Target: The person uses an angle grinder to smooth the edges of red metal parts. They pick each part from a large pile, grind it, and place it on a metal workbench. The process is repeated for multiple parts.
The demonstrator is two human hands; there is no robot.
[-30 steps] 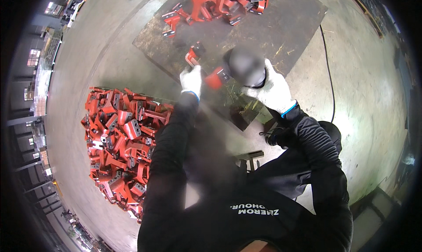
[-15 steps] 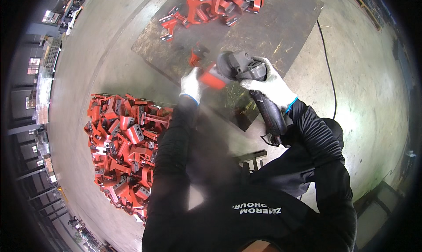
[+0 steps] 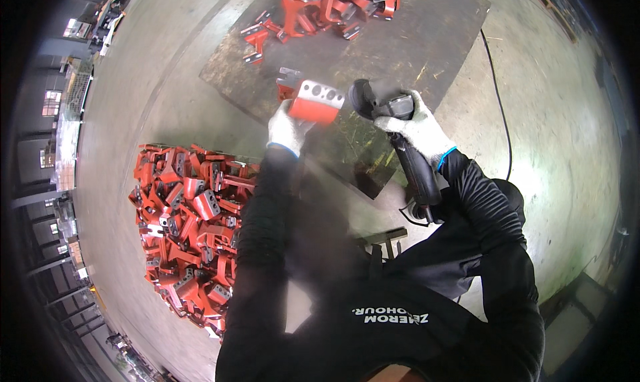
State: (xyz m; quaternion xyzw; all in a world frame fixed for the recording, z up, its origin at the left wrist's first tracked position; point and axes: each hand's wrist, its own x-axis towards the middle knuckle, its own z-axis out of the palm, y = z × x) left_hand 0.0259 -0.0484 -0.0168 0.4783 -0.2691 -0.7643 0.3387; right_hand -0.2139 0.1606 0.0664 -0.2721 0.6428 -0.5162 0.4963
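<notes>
Head view: the gloved left hand [image 3: 288,130] is closed around a red metal bracket [image 3: 319,103], held up over the dark steel plate [image 3: 427,42]. Just beside it, the gloved right hand [image 3: 417,127] grips a black angle grinder [image 3: 393,132], its disc close to the bracket's right end.

Soft, even daylight fills the hall, and the concrete floor [image 3: 567,155] to the right of my hands shines pale with a dull sheen. Shadows are faint. My left hand [image 3: 288,130] and the forearm below it smear with motion blur; my right hand [image 3: 419,126] is sharper. The fisheye bends everything toward a black rim, where detail is lost.
</notes>
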